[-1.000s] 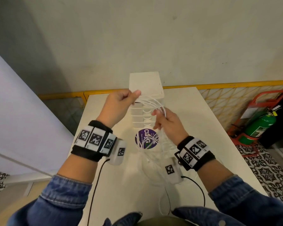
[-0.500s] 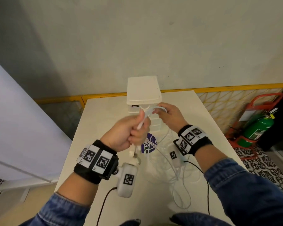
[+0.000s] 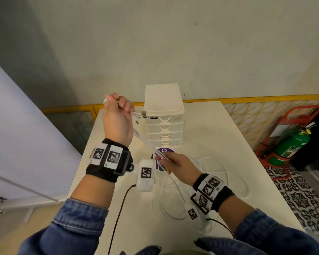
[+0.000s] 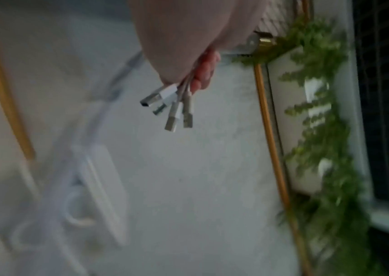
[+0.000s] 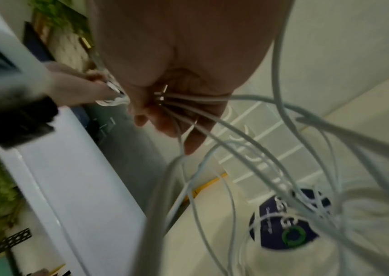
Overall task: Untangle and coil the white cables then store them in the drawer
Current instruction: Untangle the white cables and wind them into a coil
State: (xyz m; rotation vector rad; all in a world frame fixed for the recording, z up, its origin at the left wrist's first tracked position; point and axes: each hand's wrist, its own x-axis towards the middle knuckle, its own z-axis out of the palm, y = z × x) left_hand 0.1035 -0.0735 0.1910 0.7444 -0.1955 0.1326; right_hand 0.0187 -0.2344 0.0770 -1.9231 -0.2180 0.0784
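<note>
My left hand (image 3: pixel 118 115) is raised in a fist beside the drawer unit and grips the plug ends of several white cables (image 3: pixel 145 142). Their USB plugs (image 4: pixel 170 106) stick out below the fist in the left wrist view. The cables run taut down to my right hand (image 3: pixel 170 161), which holds them between curled fingers (image 5: pixel 184 119) low over the table. Below it the slack lies in loose loops (image 3: pixel 201 181) on the white table (image 3: pixel 219 137). The white drawer unit (image 3: pixel 164 115) stands at the table's back, all drawers shut.
A round purple sticker (image 3: pixel 161 153) lies on the table in front of the drawers, under the cables. A green fire extinguisher (image 3: pixel 291 144) in a red stand is on the floor at right. A yellow railing (image 3: pixel 247 98) runs behind the table. Black wrist-camera leads trail toward me.
My left hand has risen up and to the left with the plug ends. My right hand has slid down along the cables toward me, drawing them taut.
</note>
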